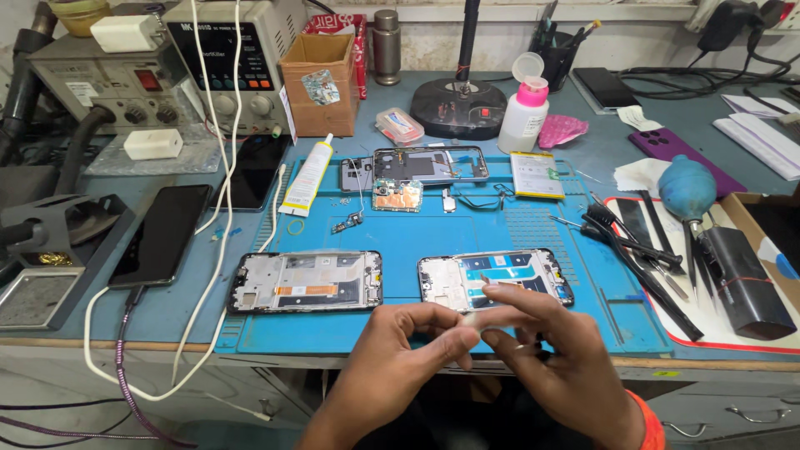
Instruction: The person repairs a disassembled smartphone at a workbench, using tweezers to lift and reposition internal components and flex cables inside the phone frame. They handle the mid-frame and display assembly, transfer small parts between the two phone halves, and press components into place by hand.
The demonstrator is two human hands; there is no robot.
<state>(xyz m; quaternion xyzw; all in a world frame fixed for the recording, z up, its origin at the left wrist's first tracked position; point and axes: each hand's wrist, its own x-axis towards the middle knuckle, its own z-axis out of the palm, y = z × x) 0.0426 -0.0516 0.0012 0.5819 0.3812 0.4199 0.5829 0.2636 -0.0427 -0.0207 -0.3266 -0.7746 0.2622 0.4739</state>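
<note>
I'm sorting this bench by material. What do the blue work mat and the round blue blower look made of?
Blue mat: looks like matte silicone or rubber, with moulded ridges and tray pockets. Blue blower: likely soft rubber, a smooth, dull bulb on a dark nozzle.

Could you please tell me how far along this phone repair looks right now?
Done: two opened phone frames lie stripped on the blue mat, with a circuit board and a battery set apart behind them. In hand: the left hand and right hand pinch a small pale strip. Left: nothing is reassembled; the parts remain loose.
</note>
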